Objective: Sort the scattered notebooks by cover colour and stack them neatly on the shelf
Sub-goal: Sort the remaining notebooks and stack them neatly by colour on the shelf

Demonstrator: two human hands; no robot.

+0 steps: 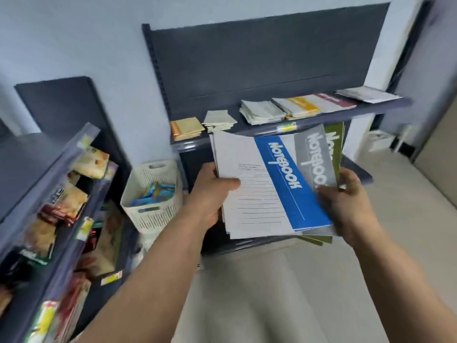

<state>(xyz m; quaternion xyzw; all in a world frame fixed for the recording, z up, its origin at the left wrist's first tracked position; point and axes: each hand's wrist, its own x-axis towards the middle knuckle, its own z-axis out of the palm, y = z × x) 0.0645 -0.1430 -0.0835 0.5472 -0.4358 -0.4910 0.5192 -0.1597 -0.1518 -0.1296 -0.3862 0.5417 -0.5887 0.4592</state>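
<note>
Held fanned just below the dark grey metal shelf, a white lined notebook, a blue-covered notebook, a grey-covered notebook and a green-covered notebook are gripped by the left hand, its thumb pressed on the white one, and pinched at their right edge by the right hand.

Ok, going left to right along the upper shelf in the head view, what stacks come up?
Orange-tan paper pad stack, small pale grey-green booklet stack, thick white booklet stack, yellow-banded notebook stack, maroon-edged notebook stack, flat white-grey booklets.
</note>
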